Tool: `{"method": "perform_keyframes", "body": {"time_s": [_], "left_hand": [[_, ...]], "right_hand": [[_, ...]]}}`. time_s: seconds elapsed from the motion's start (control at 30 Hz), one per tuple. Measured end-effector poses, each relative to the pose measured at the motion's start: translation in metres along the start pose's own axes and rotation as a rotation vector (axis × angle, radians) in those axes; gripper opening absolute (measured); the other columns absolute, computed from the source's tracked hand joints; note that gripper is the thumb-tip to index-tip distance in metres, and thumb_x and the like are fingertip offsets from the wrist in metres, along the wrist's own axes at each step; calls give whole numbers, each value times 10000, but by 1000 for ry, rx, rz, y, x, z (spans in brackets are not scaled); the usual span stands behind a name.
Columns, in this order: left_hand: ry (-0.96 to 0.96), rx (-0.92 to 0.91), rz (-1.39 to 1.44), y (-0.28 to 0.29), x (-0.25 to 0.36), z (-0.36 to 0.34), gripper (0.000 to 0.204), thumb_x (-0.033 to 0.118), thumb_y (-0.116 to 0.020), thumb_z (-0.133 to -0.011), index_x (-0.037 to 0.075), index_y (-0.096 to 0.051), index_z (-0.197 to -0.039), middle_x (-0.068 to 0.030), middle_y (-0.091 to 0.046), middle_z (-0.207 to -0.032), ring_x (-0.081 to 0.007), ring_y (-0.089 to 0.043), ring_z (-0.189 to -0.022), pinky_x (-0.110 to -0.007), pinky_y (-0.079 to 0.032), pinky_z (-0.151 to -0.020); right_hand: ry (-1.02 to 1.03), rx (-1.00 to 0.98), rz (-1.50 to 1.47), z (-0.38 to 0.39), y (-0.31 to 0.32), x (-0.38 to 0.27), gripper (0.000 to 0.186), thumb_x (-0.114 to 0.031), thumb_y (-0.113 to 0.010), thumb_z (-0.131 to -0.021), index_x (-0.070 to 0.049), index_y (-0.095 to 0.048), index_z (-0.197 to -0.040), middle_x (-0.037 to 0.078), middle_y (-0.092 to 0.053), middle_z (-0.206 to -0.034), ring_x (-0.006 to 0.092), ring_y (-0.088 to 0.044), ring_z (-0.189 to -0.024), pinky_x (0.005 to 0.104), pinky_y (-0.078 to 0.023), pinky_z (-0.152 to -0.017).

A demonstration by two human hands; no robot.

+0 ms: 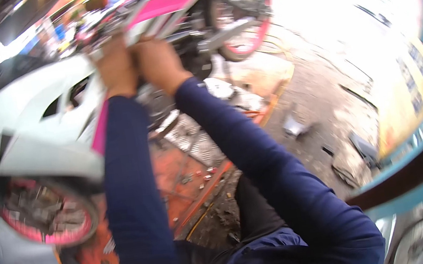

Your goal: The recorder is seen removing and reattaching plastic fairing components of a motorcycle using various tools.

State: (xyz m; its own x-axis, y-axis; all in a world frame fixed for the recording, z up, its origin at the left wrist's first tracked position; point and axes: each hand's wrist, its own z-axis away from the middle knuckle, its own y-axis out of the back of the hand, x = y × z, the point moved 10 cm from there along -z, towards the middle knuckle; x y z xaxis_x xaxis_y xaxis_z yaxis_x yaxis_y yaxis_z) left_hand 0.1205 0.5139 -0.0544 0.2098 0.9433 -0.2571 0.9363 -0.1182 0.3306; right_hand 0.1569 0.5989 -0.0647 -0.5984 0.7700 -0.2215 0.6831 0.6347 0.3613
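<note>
Both my arms reach forward to a white and pink motorcycle [49, 95] that stands crosswise in front of me. My left hand [117, 67] is at the middle of its bodywork, where the front fairing meets the pink-striped rear panel [164, 6]. Right beside it, my right hand [158, 61] touches the lower edge of that panel, its fingers bent inward. Motion blurs both hands, and what their fingers grip is hidden behind them. Below the fairing is the front wheel [49, 211] with a pink rim; the rear wheel [244, 35] shows at the upper right.
The motorcycle stands over an orange-red work platform [174, 177] with a metal tread plate [193, 137] and small loose parts. On the grey floor to the right lie a whitish piece [294, 124] and a crumpled cloth or bag [350, 166]. Another person's grey clothing [19, 245] shows at the left.
</note>
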Motion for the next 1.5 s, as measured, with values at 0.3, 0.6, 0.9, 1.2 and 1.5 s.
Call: {"method": "perform_keyframes", "body": {"time_s": [0.3, 0.6, 0.9, 1.2, 1.5], "left_hand": [[-255, 81, 39, -55, -12, -4, 626, 163, -521, -877, 178, -255, -1443, -60, -397, -1446, -245, -378, -1332, -496, -235, -1078], [-146, -71, 174, -101, -34, -21, 529, 348, -374, -965, 148, -281, -1446, -97, -385, -1455, -259, -345, -1350, -444, -176, -1103], [-256, -307, 354, -111, -68, -20, 760, 309, -694, -789, 65, -343, -1417, -196, -387, -1418, -327, -396, -1300, -401, -361, -1046], [-87, -566, 66, -6, 0, -17, 1014, 242, -814, -666, 156, -193, -1463, -137, -357, -1457, -301, -340, -1354, -587, -190, -1101], [-9, -591, 174, -5, 9, -19, 955, 184, -814, -662, 149, -252, -1434, -111, -364, -1456, -282, -331, -1359, -572, -192, -1102]], "right_hand": [[-367, 209, 132, -1, -2, 38, 81, -97, -662, -637, -26, -674, -675, 180, -647, -735, 318, -666, -728, 382, -525, -666], [-302, 362, 171, 0, -26, 41, 81, -89, -600, -698, -42, -667, -697, 171, -599, -852, 307, -590, -885, 386, -464, -801], [-185, 8, 187, 6, -44, 18, 123, -91, -620, -672, 25, -657, -692, 174, -622, -722, 352, -621, -697, 416, -508, -679], [-152, 446, -297, 32, 10, 23, 124, -47, -679, -720, -16, -706, -837, 156, -642, -846, 332, -627, -807, 377, -491, -730], [-155, 416, -267, 32, 15, 36, 143, -25, -678, -742, -35, -710, -881, 128, -649, -844, 298, -633, -746, 350, -490, -677]]}}
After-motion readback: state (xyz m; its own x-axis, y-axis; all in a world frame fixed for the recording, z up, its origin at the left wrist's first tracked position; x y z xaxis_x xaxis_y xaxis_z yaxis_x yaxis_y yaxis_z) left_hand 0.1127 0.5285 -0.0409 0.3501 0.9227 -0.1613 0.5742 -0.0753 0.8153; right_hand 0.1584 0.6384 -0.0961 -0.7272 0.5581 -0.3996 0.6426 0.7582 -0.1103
